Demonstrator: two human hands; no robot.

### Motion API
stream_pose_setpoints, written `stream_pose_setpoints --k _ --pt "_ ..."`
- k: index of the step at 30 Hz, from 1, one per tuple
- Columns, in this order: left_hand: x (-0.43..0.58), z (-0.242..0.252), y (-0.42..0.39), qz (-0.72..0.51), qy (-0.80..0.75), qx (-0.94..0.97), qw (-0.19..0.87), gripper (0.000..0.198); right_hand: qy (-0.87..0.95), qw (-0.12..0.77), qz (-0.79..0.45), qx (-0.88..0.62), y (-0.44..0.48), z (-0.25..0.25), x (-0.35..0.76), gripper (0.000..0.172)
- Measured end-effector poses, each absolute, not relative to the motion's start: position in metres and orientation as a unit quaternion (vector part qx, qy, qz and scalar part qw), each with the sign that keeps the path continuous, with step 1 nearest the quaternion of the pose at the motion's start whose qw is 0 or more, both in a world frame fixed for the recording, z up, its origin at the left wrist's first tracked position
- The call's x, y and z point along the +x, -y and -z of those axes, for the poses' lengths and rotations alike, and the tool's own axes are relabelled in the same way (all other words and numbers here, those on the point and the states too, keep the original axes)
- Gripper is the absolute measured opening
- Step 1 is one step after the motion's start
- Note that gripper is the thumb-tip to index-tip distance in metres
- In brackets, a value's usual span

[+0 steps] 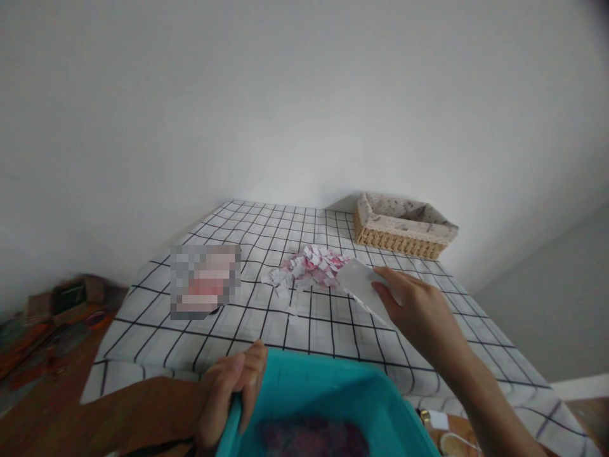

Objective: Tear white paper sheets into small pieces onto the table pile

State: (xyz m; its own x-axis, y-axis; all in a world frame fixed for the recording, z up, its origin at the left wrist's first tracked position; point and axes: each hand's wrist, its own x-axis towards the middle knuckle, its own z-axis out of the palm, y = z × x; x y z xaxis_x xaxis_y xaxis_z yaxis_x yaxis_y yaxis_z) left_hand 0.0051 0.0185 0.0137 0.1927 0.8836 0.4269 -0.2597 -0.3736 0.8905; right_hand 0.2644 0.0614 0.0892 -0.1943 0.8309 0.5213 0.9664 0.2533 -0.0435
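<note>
My left hand [238, 381] is closed over the left rim of a teal plastic bin [328, 368], which sits against the near edge of the table. Dark reddish contents, too blurred to name, lie at the bottom of the bin. Between its thumb and fingers my right hand [419, 304] pinches a flat white card [364, 285], held at a slant. The card's far edge meets the right side of a heap of torn paper scraps [311, 263], white and pink, on the checked tablecloth [266, 324]. A few scraps lie loose in front of the heap.
A wicker basket [402, 241] with a patterned cloth lining stands at the back right of the table. On the left lies a flat pinkish thing [205, 282], pixelated out. Boxes [71, 301] sit on the floor at left; a wall rises behind the table.
</note>
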Motion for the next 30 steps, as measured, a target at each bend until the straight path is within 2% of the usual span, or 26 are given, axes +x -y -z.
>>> stream_pose_setpoints --k 21,30 --pt "-0.001 -0.013 -0.022 -0.539 -0.272 0.621 0.5 0.064 0.735 0.213 0.072 -0.639 -0.068 -0.095 0.252 0.026" --pt "0.0 -0.014 -0.02 -0.536 -0.281 0.624 0.495 0.063 0.734 0.221 0.033 -0.642 -0.065 -0.098 0.244 0.021"
